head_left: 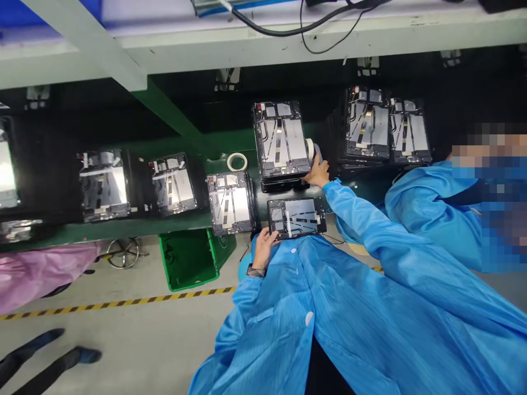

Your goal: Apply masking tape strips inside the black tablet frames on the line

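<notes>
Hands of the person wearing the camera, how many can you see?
2. The left hand touches the near left corner of the opened device; the right hand is beside the tall stack. Both show, but some fingers are hidden.

1. A long-sleeved, bright blue coat [275,329] is worn, its shiny cloth marked with fine lengthwise lines.
2. Its front is fitted with round white buttons [309,318].
3. Black clothing [325,370] is exposed where the coat is parted lower down.
4. The right sleeve [370,222] is finished with a gathered cuff [331,185].
5. A dark watch [256,271] is strapped below the left hand [264,248].
</notes>
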A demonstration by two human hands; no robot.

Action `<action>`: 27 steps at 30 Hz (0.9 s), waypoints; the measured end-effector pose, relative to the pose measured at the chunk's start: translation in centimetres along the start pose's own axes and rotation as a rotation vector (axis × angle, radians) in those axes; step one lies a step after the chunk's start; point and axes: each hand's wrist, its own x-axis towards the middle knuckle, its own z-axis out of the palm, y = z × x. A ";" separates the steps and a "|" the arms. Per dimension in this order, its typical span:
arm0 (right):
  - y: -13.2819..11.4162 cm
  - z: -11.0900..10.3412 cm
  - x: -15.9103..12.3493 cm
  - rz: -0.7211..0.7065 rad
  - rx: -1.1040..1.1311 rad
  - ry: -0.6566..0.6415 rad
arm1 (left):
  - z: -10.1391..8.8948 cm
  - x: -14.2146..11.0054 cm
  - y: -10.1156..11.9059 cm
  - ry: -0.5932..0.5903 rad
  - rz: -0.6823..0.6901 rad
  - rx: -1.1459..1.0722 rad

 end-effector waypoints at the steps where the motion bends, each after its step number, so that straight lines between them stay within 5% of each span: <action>1: -0.1 -0.1 0.0 0.021 -0.030 -0.008 | -0.5 -1.3 1.2 0.018 0.012 0.004; 5: 0.1 0.2 0.3 0.058 -0.101 -0.013 | -2.6 -5.4 7.2 0.074 0.034 -0.032; 9: 1.3 1.3 1.7 0.038 -0.086 0.011 | -6.1 -6.9 13.4 0.115 0.128 -0.051; 14: 2.3 2.4 2.6 0.012 -0.059 0.058 | -12.4 -6.2 22.7 0.107 0.116 0.013; 18: 2.1 2.1 1.6 -0.007 -0.052 0.047 | -15.6 -3.0 31.9 0.238 0.041 0.105; 22: 1.4 1.5 1.0 0.014 -0.035 0.037 | -14.0 3.2 37.7 0.275 0.013 0.277; 27: 1.3 1.6 -0.7 0.026 -0.035 0.066 | -9.7 10.4 38.6 0.049 -0.313 0.456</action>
